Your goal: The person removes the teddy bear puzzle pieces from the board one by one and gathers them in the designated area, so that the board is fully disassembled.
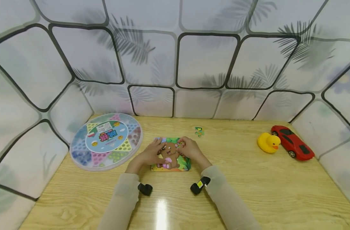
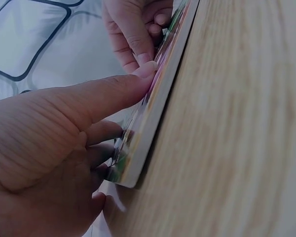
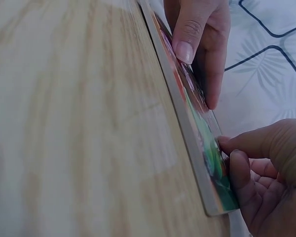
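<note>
A jigsaw puzzle with a brown bear picture lies flat on the wooden table, in front of the person. The left hand rests on its left part with spread fingers, the thumb pressing on the bear's lower body. In the left wrist view, the left thumb lies across the picture. The right hand is over the upper right part, its thumb and forefinger pinching a puzzle piece at the surface, mostly hidden by the fingertips. In the right wrist view, the right hand bends its fingers at the board's edge.
A loose puzzle piece lies behind the puzzle to the right. At the left is a round Chinese checkers board. A yellow rubber duck and a red toy car sit at the right. Patterned fabric walls enclose the table.
</note>
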`<move>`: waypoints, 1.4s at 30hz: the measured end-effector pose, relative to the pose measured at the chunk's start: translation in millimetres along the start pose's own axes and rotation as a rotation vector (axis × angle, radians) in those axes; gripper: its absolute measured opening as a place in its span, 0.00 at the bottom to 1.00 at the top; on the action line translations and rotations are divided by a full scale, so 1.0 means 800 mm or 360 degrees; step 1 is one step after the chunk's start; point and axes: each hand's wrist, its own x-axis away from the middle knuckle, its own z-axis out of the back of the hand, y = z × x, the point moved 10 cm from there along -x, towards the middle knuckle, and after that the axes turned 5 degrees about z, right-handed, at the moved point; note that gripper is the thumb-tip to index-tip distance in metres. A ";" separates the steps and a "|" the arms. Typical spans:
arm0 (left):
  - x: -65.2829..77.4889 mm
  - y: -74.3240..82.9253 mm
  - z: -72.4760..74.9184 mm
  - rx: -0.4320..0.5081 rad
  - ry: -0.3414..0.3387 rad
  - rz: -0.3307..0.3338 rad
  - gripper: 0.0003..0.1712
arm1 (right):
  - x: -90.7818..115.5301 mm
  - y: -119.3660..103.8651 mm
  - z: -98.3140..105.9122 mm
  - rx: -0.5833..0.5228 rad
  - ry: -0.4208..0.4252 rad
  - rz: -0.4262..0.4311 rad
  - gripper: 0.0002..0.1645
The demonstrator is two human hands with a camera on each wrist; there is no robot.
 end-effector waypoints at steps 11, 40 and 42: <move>-0.001 -0.002 -0.001 0.0014 0.0011 -0.0007 0.53 | 0.001 -0.004 0.002 -0.0006 0.0045 -0.0008 0.18; 0.005 0.000 0.004 0.0023 0.0035 -0.0039 0.40 | 0.003 -0.001 0.008 -0.0164 0.0297 -0.0173 0.10; 0.004 0.001 0.005 0.0029 0.0046 -0.0040 0.41 | 0.002 -0.001 0.009 -0.0155 0.0312 -0.0180 0.09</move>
